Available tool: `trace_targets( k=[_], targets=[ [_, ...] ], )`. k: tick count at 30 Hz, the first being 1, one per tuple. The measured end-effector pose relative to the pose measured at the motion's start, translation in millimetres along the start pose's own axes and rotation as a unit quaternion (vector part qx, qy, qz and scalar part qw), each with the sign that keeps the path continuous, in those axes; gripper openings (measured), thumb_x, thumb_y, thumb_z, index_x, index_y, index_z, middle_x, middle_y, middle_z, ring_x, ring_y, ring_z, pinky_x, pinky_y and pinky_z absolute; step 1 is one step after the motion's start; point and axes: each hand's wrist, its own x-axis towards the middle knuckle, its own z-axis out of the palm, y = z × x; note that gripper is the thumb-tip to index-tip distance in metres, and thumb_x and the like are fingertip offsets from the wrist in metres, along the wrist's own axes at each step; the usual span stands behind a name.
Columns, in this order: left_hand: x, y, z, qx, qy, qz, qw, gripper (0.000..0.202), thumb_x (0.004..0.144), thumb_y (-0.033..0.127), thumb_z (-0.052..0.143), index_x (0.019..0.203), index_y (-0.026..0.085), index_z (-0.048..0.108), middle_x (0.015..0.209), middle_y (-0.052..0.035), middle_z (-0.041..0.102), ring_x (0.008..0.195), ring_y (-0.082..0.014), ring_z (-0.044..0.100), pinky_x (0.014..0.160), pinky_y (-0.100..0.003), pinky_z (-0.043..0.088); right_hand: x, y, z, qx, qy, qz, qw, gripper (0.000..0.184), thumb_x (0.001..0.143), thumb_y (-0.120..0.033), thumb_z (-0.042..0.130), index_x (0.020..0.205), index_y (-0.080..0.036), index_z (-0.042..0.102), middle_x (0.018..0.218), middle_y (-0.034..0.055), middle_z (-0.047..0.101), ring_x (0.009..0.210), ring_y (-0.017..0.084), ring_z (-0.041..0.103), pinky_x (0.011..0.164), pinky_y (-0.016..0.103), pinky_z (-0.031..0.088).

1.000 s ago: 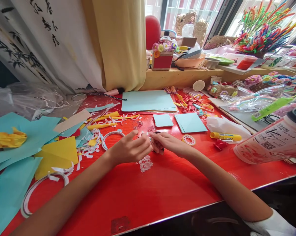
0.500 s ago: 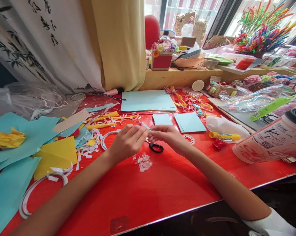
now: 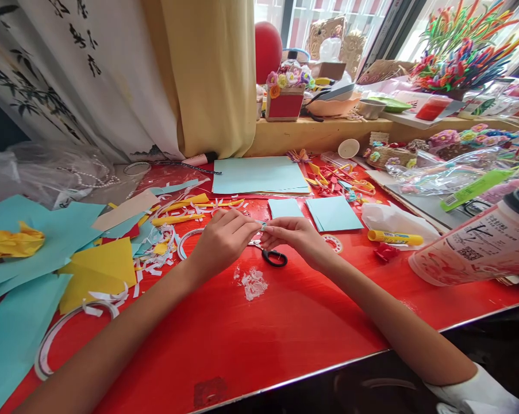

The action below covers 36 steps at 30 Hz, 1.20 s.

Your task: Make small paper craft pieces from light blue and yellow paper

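Observation:
My left hand (image 3: 225, 240) and my right hand (image 3: 294, 237) meet over the middle of the red table, fingertips pinched together. Between them is a small piece of light blue paper (image 3: 263, 226), mostly covered by the fingers. Below and behind the fingertips lies a pair of scissors (image 3: 275, 258) with black handles, its blades partly hidden. Beyond my right hand are a small light blue sheet (image 3: 285, 208) and a stack of light blue squares (image 3: 334, 213). A roll of tape (image 3: 185, 244) lies partly behind my left hand.
Paper scraps (image 3: 162, 247), yellow paper (image 3: 99, 273) and large blue sheets (image 3: 15, 322) cover the left side, with another tape roll (image 3: 43, 359). At right are a yellow glue stick (image 3: 395, 238) and a tall cup (image 3: 470, 244). Larger blue sheets (image 3: 259, 175) lie at the back.
The fingers have shifted slightly around the small blue paper, and less of it shows above them. Both hands stay in nearly the same place.

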Motion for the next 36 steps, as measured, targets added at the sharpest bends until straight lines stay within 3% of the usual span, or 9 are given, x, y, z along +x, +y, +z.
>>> trace_targets(
  k=[8,36],
  targets=[
    [0.8,-0.7,-2.7,0.008,-0.023,0.012,1.000,0.015,0.085,0.016,0.046,0.092,0.018,0.059,0.085,-0.0031,0.067,0.081,-0.0177,0.055,0.072,-0.032,0.036,-3.6,-3.5,6.2,-0.065,0.022,-0.026,0.997,0.023,0.076,-0.035,0.059,0.082,-0.013,0.065,0.075,0.0044,0.066,0.071,0.013,0.062,0.071,0.029,0.051],
    [1.1,1.4,1.3,-0.025,-0.009,0.000,1.000,0.013,0.084,0.017,0.048,0.090,0.015,0.059,0.082,-0.0037,0.067,0.078,-0.0175,0.054,0.071,-0.032,0.038,-2.2,1.4,3.8,-0.093,0.014,-0.036,0.995,0.024,0.078,-0.036,0.056,0.080,-0.013,0.063,0.076,0.0050,0.065,0.070,0.014,0.063,0.071,0.030,0.052]
  ],
)
